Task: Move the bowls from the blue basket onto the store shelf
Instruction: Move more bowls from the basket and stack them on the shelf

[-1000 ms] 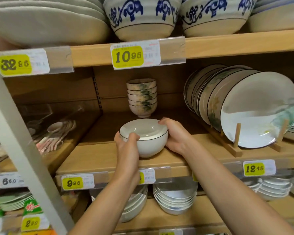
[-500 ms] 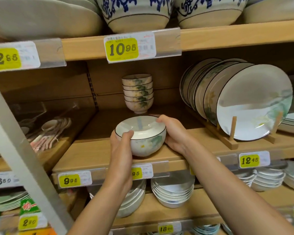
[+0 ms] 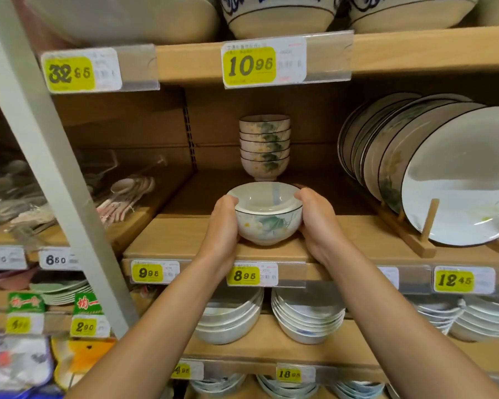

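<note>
Bowls are going on the shelf (image 3: 185,237), where a stack (image 3: 265,148) is sitting at the back. You are holding one bowl (image 3: 268,223) in front of it, now turned flower-side out. Your left hand (image 3: 222,226) and right hand (image 3: 317,223) are both gripping its sides, nearly done.

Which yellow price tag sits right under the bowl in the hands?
The 8.95 tag, directly below the flowered bowl; the 9.95 tag lies left, the 12.45 tag far right.

One head-worn wide-angle camera faces the wooden shelf (image 3: 170,236) head-on, from near.
</note>
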Demonstrator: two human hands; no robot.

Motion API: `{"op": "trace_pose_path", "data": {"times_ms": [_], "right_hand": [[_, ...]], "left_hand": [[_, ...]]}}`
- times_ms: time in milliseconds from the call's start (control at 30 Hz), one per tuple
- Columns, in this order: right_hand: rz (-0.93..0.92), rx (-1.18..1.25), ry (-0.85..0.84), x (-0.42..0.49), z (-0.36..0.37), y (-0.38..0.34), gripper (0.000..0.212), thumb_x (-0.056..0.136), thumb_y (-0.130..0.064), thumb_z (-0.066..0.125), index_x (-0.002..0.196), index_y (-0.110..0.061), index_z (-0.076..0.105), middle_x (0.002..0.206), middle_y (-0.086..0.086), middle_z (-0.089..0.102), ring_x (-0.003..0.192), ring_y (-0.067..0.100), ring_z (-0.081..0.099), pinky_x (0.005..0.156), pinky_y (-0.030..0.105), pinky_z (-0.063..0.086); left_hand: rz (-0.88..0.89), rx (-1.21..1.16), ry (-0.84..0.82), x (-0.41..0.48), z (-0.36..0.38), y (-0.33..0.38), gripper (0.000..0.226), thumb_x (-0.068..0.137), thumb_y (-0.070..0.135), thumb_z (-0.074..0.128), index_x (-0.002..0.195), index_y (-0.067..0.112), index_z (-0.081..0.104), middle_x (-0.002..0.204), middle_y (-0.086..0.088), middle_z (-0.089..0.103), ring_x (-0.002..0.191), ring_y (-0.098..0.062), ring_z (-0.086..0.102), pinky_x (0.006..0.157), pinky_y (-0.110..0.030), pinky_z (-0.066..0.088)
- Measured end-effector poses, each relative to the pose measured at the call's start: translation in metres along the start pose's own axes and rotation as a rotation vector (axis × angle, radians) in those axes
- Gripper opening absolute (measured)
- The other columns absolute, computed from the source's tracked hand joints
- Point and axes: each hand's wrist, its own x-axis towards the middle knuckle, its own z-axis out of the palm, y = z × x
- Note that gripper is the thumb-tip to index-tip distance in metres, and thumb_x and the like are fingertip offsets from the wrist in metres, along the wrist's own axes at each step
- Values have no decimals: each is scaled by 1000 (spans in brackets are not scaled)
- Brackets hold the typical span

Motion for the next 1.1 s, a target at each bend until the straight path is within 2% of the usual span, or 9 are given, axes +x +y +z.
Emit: {"op": "trace_pose_path", "data": {"times_ms": [167,367,500,600,667,767,833,933,1100], "right_hand": [[109,87,-30,-2,-1,-8,22,95,-18,47,108,-12,64,91,8,75,91,21,70,84,36,57],[163,173,-109,-6,-3,-15,22,96,-16,48,106,-8,65,86,9,77,91,23,71,87,40,57],[121,140,-134,-11,-3,-12,18,97,-21,48,98,-16,66,80,2,77,89,19,72,79,34,59],[59,180,-51,-16,-2,-10,16,98,-29,51,97,-21,65,81,-2,76,87,14,71,78,33,59],[-37,155,47,-19,-3,-7,17,97,-36,49,98,-27,63,93,-4,73,94,11,68,91,37,56],[-387,-74,175,-36,-12,2,37,89,-44,43,118,-30,61,119,-13,61,117,5,55,108,39,42],[-585,-114,78,-51,-21,10,42,91,-38,40,128,-22,54,130,-10,54,124,3,48,113,33,36],[-693,-299,-321,-87,-12,33,39,94,-15,36,122,4,55,126,10,54,115,-7,52,103,16,39],[-561,-159,-479,-187,79,109,25,90,-22,43,84,-30,67,85,-11,71,82,4,66,77,10,47]], "left_hand": [[44,-3,-11,-1,-2,-2,58,80,45,44,131,15,49,121,-11,65,112,-23,64,100,-46,50],[35,-23,9,1,0,-4,58,78,44,44,128,15,46,123,-14,62,110,-24,64,95,-44,53],[17,-66,10,0,-2,-3,44,96,36,40,133,13,46,124,-14,63,111,-24,64,97,-44,52],[12,-116,-42,-10,-8,5,35,100,40,43,129,20,49,127,-8,62,116,-20,61,101,-41,48],[46,-127,-56,-27,-20,8,39,99,45,45,132,23,43,135,-6,54,123,-18,54,107,-39,42],[171,-135,-5,-64,-55,5,37,99,43,46,132,26,44,138,-3,52,125,-17,52,109,-36,41],[211,-154,41,-93,-87,-6,29,100,36,44,121,20,57,123,-5,65,115,-18,62,102,-34,48],[158,-95,182,-130,-140,-37,32,104,23,34,105,8,62,97,-14,72,88,-24,70,81,-31,57],[-92,140,439,-163,-256,-102,25,100,14,41,94,10,64,85,-15,71,73,-27,65,62,-29,53]]}}
